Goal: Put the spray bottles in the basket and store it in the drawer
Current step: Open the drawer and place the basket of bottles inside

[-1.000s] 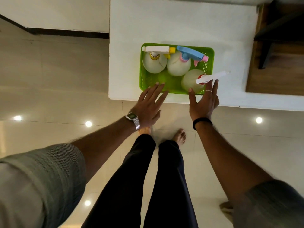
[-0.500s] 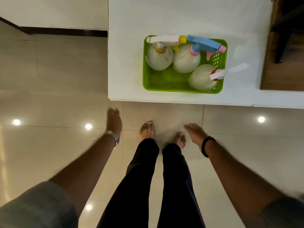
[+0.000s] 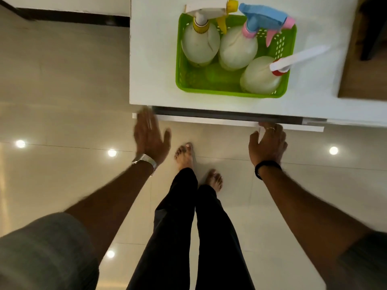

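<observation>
Far left lies the glossy beige tiled floor (image 3: 62,80), with round ceiling-light reflections on it and a dark skirting strip along the wall at the top. The left hand (image 3: 149,136) comes next, blurred, fingers spread apart and reaching toward the left end of the white drawer front (image 3: 209,120); whether it actually touches that edge I cannot tell, and it clasps nothing. A metal wristwatch (image 3: 145,161) sits on that wrist. The drawer front stands just out from under the white countertop (image 3: 152,59), with a dark gap showing between the 2. Below it, between the arms, are 2 bare feet and dark trouser legs. On the countertop, near its front edge, rests the green basket (image 3: 209,92) with 3 pale spray bottles standing inside: the yellow-nozzle bottle (image 3: 200,45) at the back left, the blue-and-pink-headed bottle (image 3: 238,48) just beside it, and the red-collared bottle (image 3: 259,79) at the front right, its white trigger head reaching out past the basket's right rim. The front-left part of the basket floor is bare. The right hand (image 3: 269,142) has its fingers curled over the right part of the drawer front, thumb out to the side; a ring shows on 1 finger and a black band (image 3: 267,165) circles the wrist. At the far right edge is a brown wooden surface (image 3: 360,80).
</observation>
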The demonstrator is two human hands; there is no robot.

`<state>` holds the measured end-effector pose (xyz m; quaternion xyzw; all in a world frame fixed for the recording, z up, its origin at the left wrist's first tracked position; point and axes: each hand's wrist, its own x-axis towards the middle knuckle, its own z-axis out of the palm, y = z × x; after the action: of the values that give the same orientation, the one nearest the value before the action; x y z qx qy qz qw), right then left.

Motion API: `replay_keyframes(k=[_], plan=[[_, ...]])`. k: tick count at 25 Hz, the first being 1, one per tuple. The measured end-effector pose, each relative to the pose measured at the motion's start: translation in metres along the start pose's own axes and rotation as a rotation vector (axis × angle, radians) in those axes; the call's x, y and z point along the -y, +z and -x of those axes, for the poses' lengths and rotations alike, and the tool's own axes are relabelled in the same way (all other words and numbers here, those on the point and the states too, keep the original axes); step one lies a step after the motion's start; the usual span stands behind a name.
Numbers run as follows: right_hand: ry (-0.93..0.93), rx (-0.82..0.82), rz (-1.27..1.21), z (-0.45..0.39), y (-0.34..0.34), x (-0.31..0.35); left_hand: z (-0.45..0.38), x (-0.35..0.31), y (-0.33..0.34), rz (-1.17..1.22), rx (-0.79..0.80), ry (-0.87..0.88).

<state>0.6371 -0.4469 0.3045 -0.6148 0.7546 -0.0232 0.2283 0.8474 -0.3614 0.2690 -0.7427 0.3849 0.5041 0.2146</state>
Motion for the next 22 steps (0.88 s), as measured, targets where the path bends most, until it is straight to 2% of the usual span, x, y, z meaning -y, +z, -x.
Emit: replay_keyframes(k=[1,3,5,9,13,22], plan=[[-0.101,0.039,0.078,-0.001,0.001,-0.007,0.003,0.007,0.000,-0.095,-0.127,0.092],[-0.223,0.227,0.259,-0.015,0.005,-0.017,0.012,0.020,-0.016,-0.209,-0.399,0.390],[-0.263,0.378,0.406,-0.031,0.009,-0.023,0.013,0.015,-0.027,-0.325,-0.479,0.442],[-0.335,0.390,0.525,-0.029,0.018,-0.034,0.008,-0.020,-0.014,-0.317,-0.438,0.345],[-0.333,0.371,0.499,-0.009,0.023,-0.045,0.011,-0.010,-0.001,-0.319,-0.442,0.328],[-0.320,0.524,0.500,0.052,0.017,-0.072,0.043,0.014,0.033,-0.312,-0.202,0.327]])
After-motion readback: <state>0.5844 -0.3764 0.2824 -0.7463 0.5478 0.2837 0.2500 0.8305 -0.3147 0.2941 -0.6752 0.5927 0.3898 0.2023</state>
